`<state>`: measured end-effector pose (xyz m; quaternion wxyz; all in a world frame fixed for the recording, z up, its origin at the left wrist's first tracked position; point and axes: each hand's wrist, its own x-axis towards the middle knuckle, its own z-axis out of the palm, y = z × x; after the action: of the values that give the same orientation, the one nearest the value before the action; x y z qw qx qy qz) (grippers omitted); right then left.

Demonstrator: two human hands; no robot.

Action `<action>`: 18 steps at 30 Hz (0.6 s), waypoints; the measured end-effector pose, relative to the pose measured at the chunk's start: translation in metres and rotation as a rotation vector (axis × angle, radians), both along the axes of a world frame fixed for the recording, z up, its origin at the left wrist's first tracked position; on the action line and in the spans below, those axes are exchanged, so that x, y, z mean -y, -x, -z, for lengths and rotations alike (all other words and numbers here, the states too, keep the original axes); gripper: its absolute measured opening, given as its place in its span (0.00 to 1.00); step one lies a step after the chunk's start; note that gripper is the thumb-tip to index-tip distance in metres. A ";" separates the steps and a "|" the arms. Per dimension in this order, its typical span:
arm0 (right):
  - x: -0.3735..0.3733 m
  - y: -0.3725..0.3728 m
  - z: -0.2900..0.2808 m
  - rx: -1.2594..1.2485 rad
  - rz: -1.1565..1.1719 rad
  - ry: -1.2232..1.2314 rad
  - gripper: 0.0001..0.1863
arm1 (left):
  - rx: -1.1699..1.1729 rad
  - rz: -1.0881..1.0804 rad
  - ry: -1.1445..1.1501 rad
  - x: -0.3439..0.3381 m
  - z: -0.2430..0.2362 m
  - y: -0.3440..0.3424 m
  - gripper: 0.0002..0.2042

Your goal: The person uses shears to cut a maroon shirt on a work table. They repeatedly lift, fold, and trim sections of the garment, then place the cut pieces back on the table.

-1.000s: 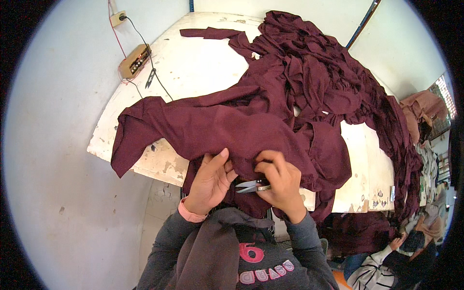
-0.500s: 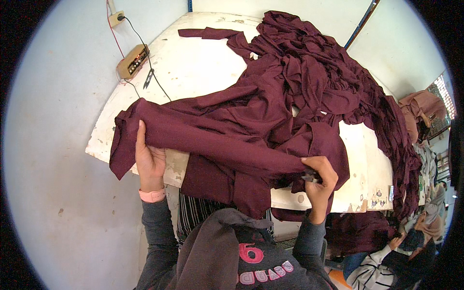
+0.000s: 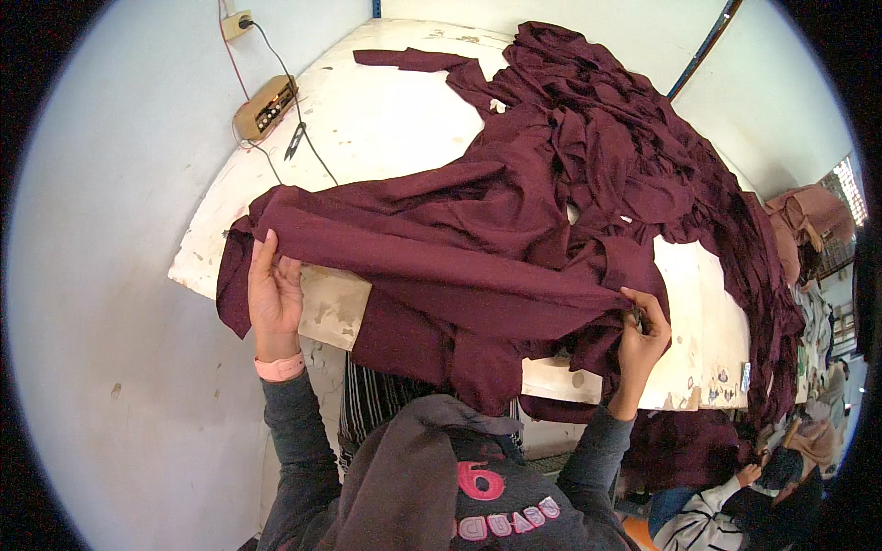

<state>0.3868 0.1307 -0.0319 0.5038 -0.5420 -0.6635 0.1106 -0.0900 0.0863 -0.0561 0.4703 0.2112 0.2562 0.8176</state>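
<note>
A long maroon cloth [image 3: 441,266] is stretched between my two hands over the table's near edge. My left hand [image 3: 277,298], with a pink band at the wrist, grips its left end. At the right, my right hand [image 3: 643,342] pinches the cloth's other end between thumb and fingers. A small dark object shows in the right palm, too hidden to name. Part of the cloth hangs down over my lap. Black thread snips [image 3: 295,140] lie on the table at the far left, apart from both hands.
More maroon cloth [image 3: 634,156] is heaped along the back and right of the pale table [image 3: 404,110]. At the left wall sit a tan power strip [image 3: 265,108] with cords and a socket [image 3: 238,25]. Another person [image 3: 707,523] works at the lower right.
My right hand has moved right and slightly down, drawing the cloth straighter and flatter. My left hand has shifted slightly, still gripping its end. The view has shifted a little.
</note>
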 end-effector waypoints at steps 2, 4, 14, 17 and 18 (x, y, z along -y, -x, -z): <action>0.000 0.001 0.001 -0.022 0.013 0.023 0.18 | 0.009 0.027 -0.012 0.000 0.004 0.005 0.11; 0.000 0.001 0.001 -0.013 0.006 0.064 0.18 | 0.037 0.010 0.004 -0.004 0.007 0.004 0.12; 0.000 -0.004 0.006 -0.035 0.042 0.192 0.17 | 0.107 0.378 0.254 -0.016 0.033 -0.113 0.20; 0.005 -0.001 -0.008 0.119 0.036 0.221 0.18 | 0.086 0.397 0.221 -0.008 0.025 -0.112 0.20; 0.005 0.005 -0.012 0.085 -0.062 0.174 0.19 | 0.087 0.413 0.210 -0.004 0.016 -0.112 0.19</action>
<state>0.3813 0.1258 -0.0199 0.4225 -0.5671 -0.6886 0.1603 0.0223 0.0907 -0.0719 0.6575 0.1739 0.2707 0.6814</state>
